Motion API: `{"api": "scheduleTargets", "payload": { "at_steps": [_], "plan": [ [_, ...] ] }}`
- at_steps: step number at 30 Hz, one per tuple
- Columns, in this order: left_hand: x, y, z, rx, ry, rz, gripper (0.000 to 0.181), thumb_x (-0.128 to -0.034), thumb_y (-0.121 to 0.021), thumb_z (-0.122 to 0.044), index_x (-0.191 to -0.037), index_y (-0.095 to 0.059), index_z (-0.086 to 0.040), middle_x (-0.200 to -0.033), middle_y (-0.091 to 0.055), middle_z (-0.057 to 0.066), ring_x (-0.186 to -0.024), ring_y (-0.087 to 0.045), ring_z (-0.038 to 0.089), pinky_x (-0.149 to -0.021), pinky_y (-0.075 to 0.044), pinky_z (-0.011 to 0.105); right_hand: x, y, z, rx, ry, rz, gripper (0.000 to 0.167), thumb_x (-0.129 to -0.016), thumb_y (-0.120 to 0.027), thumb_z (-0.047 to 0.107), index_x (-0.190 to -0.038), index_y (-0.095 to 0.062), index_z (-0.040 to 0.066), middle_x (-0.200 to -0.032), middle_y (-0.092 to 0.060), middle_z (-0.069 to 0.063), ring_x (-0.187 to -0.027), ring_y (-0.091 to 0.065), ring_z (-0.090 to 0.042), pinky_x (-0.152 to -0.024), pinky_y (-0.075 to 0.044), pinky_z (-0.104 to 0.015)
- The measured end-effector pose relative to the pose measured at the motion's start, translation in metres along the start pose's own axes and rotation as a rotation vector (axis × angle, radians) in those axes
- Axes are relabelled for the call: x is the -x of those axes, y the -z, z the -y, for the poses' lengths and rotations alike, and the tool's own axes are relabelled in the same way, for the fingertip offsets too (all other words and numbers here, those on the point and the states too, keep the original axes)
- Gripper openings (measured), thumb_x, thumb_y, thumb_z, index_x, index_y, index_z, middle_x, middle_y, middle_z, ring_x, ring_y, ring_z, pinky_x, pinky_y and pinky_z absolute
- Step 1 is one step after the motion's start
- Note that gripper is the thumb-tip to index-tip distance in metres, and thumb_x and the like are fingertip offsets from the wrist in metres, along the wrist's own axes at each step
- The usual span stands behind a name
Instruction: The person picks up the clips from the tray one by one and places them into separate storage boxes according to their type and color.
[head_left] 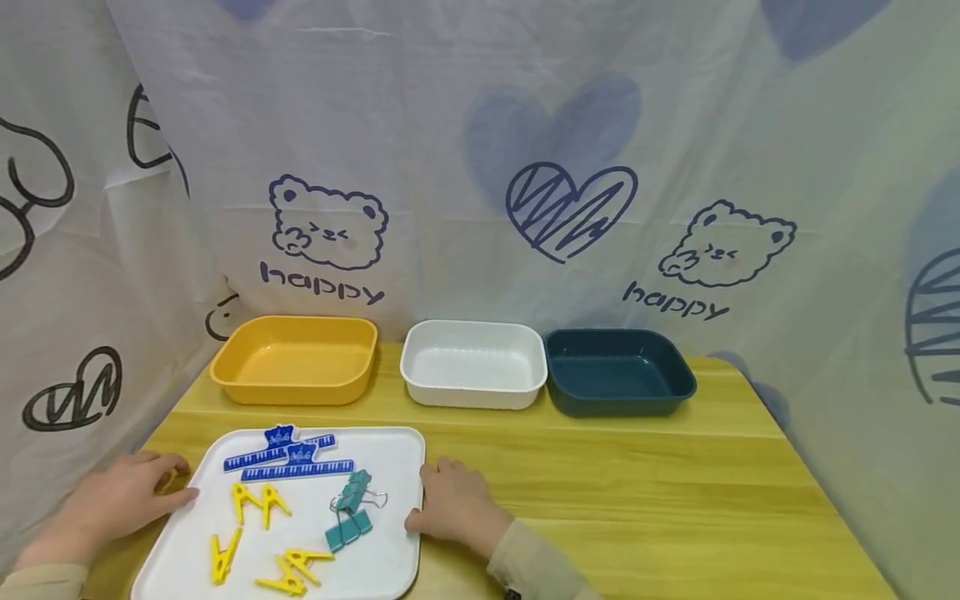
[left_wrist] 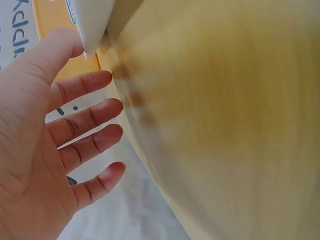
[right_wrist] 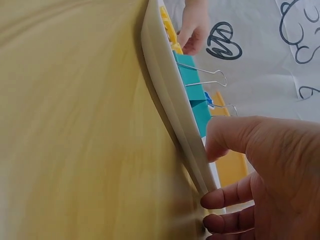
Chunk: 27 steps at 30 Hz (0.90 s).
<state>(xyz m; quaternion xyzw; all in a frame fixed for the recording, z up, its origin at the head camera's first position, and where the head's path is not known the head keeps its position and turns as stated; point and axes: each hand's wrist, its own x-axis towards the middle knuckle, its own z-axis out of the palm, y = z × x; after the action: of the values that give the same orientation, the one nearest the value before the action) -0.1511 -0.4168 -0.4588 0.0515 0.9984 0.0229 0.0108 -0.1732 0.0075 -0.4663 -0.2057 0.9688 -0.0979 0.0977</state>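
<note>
A white tray [head_left: 382, 575] lies on the table at the front left. At its left edge my left hand [head_left: 123, 500] touches the rim with the thumb [left_wrist: 62, 47], the other fingers spread loosely outside. My right hand [head_left: 461, 504] holds the right edge, thumb over the rim and fingertips against the outer wall [right_wrist: 170, 100]. On the tray lie two blue clips with a piano-key pattern [head_left: 296, 471], several yellow clips [head_left: 225, 557] and two teal binder clips [head_left: 348, 530]. The yellow clips sit nearer the left hand, the binder clips nearer the right.
Behind the tray stand a yellow bin [head_left: 292, 392], a white bin [head_left: 472, 396] and a dark teal bin [head_left: 622, 404] in a row. Bare wooden tabletop [head_left: 637, 500] extends to the right. A printed curtain [head_left: 450, 250] hangs behind and at the sides.
</note>
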Motion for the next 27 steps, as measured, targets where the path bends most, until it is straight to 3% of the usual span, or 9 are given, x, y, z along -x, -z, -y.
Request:
{"api": "scheduleTargets", "payload": {
  "at_steps": [3,11,18,23,27],
  "plan": [
    [-0.001,-0.001,-0.008,0.025,-0.035,-0.021,0.036,-0.0810,-0.072,-0.049,-0.098,-0.067,-0.017,-0.080,-0.055,-0.003,-0.069,-0.048,0.012,-0.057,-0.041,0.034,0.003,0.003,-0.007,-0.015,-0.009,0.017,0.059,-0.075,-0.068,0.045,-0.122,-0.061,0.010,-0.102,-0.058,-0.007,-0.091,-0.057,-0.024,-0.074,-0.049,-0.043],
    [-0.005,0.000,-0.033,0.082,-0.071,-0.001,0.031,-0.0824,-0.073,-0.044,-0.103,-0.066,-0.022,-0.079,-0.050,-0.003,-0.070,-0.044,0.013,-0.060,-0.038,0.031,0.009,0.005,-0.030,-0.043,-0.028,0.052,0.066,-0.074,-0.069,0.046,-0.128,-0.059,0.009,-0.106,-0.059,-0.008,-0.089,-0.056,-0.023,-0.075,-0.050,-0.041],
    [-0.012,0.001,-0.053,0.065,-0.081,0.025,0.034,-0.0809,-0.073,-0.048,-0.105,-0.066,-0.025,-0.085,-0.053,-0.001,-0.072,-0.048,0.015,-0.059,-0.043,0.035,0.019,0.012,-0.050,-0.103,-0.043,0.072,0.066,-0.073,-0.071,0.043,-0.127,-0.059,0.007,-0.113,-0.061,-0.011,-0.095,-0.058,-0.025,-0.081,-0.051,-0.044],
    [-0.015,0.001,-0.069,0.060,-0.111,0.013,0.033,-0.0800,-0.074,-0.047,-0.103,-0.065,-0.025,-0.086,-0.054,-0.002,-0.072,-0.049,0.014,-0.059,-0.044,0.036,0.026,0.016,-0.065,-0.141,-0.062,0.091,0.067,-0.073,-0.071,0.042,-0.128,-0.059,0.007,-0.125,-0.060,-0.016,-0.108,-0.059,-0.031,-0.092,-0.051,-0.049],
    [-0.017,0.002,-0.083,0.024,-0.136,0.005,0.031,-0.0795,-0.074,-0.048,-0.100,-0.063,-0.027,-0.084,-0.051,-0.005,-0.072,-0.047,0.013,-0.059,-0.042,0.036,0.030,0.019,-0.078,-0.152,-0.065,0.090,0.059,-0.072,-0.072,0.040,-0.120,-0.061,0.008,-0.117,-0.061,-0.014,-0.101,-0.060,-0.030,-0.085,-0.051,-0.049]
  ]
}}
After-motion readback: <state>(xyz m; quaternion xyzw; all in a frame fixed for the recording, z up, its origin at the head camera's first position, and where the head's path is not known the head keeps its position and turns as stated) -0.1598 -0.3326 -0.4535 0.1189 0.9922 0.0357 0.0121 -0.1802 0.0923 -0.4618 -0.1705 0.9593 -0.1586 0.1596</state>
